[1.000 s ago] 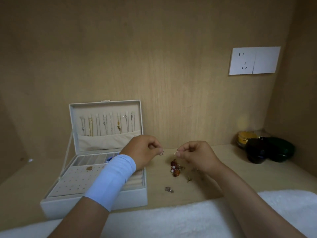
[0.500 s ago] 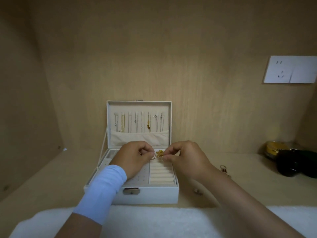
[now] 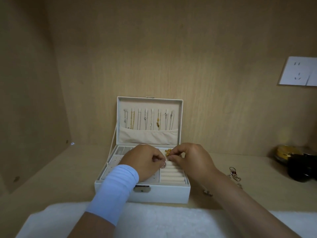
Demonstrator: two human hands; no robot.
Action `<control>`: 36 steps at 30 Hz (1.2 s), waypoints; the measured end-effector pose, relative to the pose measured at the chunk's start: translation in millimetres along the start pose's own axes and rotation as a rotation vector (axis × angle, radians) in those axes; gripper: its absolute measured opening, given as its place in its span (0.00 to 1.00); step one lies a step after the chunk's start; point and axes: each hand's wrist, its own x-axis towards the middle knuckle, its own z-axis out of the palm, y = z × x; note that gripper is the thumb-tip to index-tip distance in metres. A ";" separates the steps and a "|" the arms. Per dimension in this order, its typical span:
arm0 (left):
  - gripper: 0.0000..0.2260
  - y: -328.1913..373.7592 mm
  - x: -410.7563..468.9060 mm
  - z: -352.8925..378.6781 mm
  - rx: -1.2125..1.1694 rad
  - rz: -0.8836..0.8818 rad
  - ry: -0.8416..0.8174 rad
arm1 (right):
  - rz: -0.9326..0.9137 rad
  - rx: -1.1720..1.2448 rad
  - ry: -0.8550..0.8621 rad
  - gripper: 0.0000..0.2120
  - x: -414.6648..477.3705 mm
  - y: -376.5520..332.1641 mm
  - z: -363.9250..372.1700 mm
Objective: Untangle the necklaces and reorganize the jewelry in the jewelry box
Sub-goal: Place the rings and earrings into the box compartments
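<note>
Here, a ring (image 3: 163,164) is pinched by the left hand (image 3: 145,162), a gold piece (image 3: 167,150) at its one o'clock by the right hand (image 3: 192,160); either could be dropped through a slackened pinch.

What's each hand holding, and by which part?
Left hand pinches a ring by its band; right hand pinches a gold piece, exact spot hidden.

Arm covering: the left forearm carries a pale blue-white stretch sleeve (image 3: 114,191) (a close-fitting fabric tube with faint crosswise ridges), running from the wrist to mid-forearm. The left hand (image 3: 145,162) is uncovered beyond the cuff. The right hand (image 3: 193,160) and its forearm are uncovered throughout.
</note>
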 end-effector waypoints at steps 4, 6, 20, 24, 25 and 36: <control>0.08 1.9 1.2 1.1 0.154 0.044 0.024 | -0.043 -0.005 -0.047 0.07 1.4 3.5 0.1; 0.10 3.5 2.5 2.7 0.199 0.072 0.060 | -0.051 -0.013 -0.045 0.07 1.1 4.7 -0.5; 0.13 3.2 3.7 17.3 0.238 0.137 0.052 | -0.040 -0.045 -0.076 0.07 -2.1 2.2 -3.5; 0.14 2.3 4.1 17.5 0.228 0.140 0.054 | -0.066 -0.057 -0.064 0.07 -2.8 5.8 -3.6; 0.13 2.5 4.4 17.5 0.229 0.144 0.051 | -0.070 -0.051 -0.074 0.07 -2.8 6.3 -3.6; 0.09 -4.5 3.7 6.9 0.222 0.107 0.079 | -0.092 -0.017 0.000 0.10 -2.3 6.2 -5.1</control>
